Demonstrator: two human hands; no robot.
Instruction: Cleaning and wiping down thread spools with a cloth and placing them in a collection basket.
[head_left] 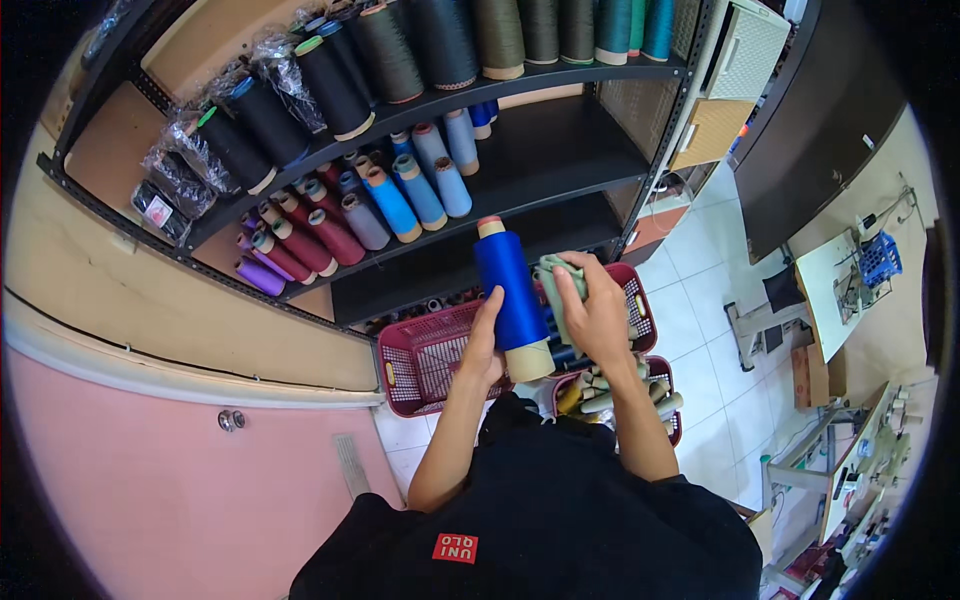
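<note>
My left hand [484,343] is wrapped round the lower left side of a large cone of bright blue thread [508,285]. The cone stands nearly upright, tilted a little, with its bare cream core showing at both ends. Just right of it, my right hand [597,310] grips a folded pale green cloth [556,285], held close against the thread's right side. Whether the cloth touches the thread I cannot tell for sure. Part of the left fingers is hidden behind the cone.
Ahead, a black metal shelf [560,150] carries many thread cones, among them maroon cones [335,237] and light blue cones [420,192]. Below my hands sit a maroon plastic basket [400,375] and another basket of cones [676,432]. A pink door [180,450] is at left, sewing tables [835,300] at right.
</note>
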